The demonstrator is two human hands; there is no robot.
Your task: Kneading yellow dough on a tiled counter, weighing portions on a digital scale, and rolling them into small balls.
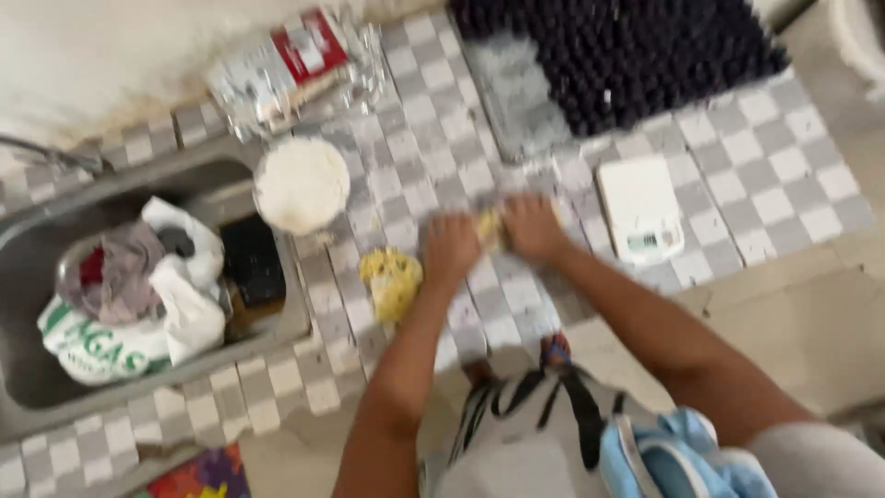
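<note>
Head view, blurred by motion, looking down at a grey-and-white checkered countertop. Left hand and right hand meet near the counter's middle, both pressed around a small yellow dough piece held between them; fingers curled, exact grip lost in blur. Dough piece sits just above the counter surface, between the two palms.

Larger yellow dough lump lies on the counter just left of the left hand, near but apart from it. White round bowl with pale contents stands further up-left, at the sink's edge. White kitchen scale lies right of the right hand, near, not touching. Dark tray of purple-black balls fills the top right, well apart from the hands, with a bare silvery tray section on its left side. Crinkled clear plastic package with a red label lies at top, against the wall.

Steel sink on the left holds white plastic bags, a bundle of greyish cloth and a black rectangular thing. Person's grey apron with black straps and a light blue cloth show at bottom.
</note>
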